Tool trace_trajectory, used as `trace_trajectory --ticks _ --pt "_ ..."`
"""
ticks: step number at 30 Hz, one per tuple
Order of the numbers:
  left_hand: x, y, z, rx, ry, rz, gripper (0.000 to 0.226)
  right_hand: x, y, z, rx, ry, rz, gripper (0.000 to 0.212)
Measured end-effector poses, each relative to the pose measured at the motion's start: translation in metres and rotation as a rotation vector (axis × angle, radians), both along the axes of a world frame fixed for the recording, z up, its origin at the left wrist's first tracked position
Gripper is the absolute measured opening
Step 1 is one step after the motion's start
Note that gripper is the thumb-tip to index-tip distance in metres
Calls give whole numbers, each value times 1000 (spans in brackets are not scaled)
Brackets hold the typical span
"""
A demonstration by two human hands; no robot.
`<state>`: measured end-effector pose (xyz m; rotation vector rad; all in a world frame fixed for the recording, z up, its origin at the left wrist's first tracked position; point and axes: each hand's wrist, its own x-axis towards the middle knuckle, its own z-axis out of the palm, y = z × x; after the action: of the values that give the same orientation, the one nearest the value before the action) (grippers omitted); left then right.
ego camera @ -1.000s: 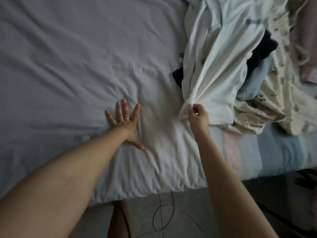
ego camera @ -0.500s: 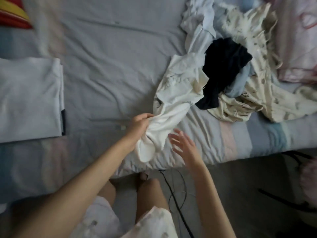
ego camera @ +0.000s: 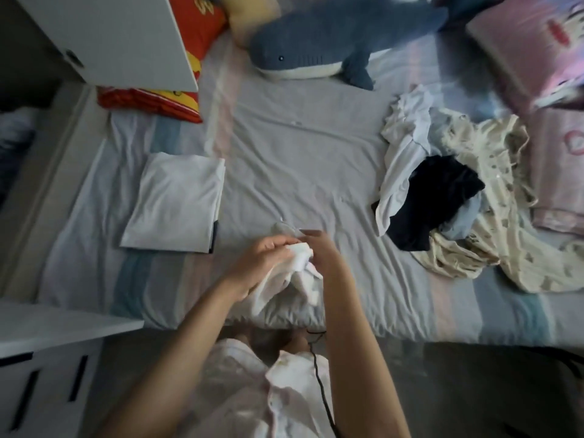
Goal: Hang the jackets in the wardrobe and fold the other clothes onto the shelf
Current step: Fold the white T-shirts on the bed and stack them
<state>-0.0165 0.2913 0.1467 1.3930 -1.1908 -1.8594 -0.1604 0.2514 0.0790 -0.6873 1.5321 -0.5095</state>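
1. Bed with a wrinkled grey sheet (ego camera: 300,159), pastel stripes along its near and left edges, fills most of the view. Dark floor (ego camera: 474,390) at near right.
2. White wardrobe door (ego camera: 120,36) stands open at far left. White drawer unit (ego camera: 47,358) at near left, just beside the bed corner.
3. Blue-and-white shark plush (ego camera: 331,42) lies across the far side. Pink pillow (ego camera: 531,42) at far right, red-and-yellow cushion (ego camera: 164,99) at far left.
4. Loose heap of unfolded clothes (ego camera: 493,184) on the right of the bed: white, black, pale blue and cream patterned pieces.
5. Folded white garment (ego camera: 177,200) lies flat on the left of the bed.
6. Crumpled small white garment (ego camera: 300,273) is held up over the near edge, centre.
7. Left hand (ego camera: 262,260) and right hand (ego camera: 319,251) are close together, fingers curled, both gripping that garment's top.
8. Thin black cable (ego camera: 319,384) hangs below the hands.
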Motion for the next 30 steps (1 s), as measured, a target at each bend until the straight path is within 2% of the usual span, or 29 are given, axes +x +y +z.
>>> trace_trajectory --ticks 3,6,8,10,12,13,16,18,20,21,24,25,28,30 --pt "41 -2 8 -44 -99 -56 27 3 1 25 -198 58 -3 24" --pt "66 -1 4 -98 -228 76 20 12 10 52 -366 -67 124 42" --pt "74 -3 4 -162 -341 188 47 27 16 68 -405 -166 187 52" --pt "76 -11 12 -203 -355 288 79 44 18 88 -377 -248 207 49" --pt "73 -23 20 -176 -330 313 93 56 15 107 -386 -320 236 39" --pt "70 -30 20 -95 -286 311 94 60 12 114 -405 -353 235 36" --pt "66 -35 25 221 -13 368 91 74 4 135 -510 -420 121 32" --pt "63 -38 16 361 78 419 81 76 0 147 -573 -433 68 33" --pt "63 -43 9 416 130 372 89 75 -1 155 -617 -419 77 33" --pt "62 -48 8 434 113 340 85 73 -3 159 -643 -402 86 33" --pt "64 -50 -8 402 78 280 44 67 -1 166 -676 -373 103 33" --pt "59 -53 -3 414 93 246 40 63 -2 170 -686 -369 110 33" --pt "47 -55 20 487 218 231 58 53 -6 177 -732 -357 113 34" --pt "41 -56 37 469 301 239 43 43 -10 184 -786 -359 112 36"
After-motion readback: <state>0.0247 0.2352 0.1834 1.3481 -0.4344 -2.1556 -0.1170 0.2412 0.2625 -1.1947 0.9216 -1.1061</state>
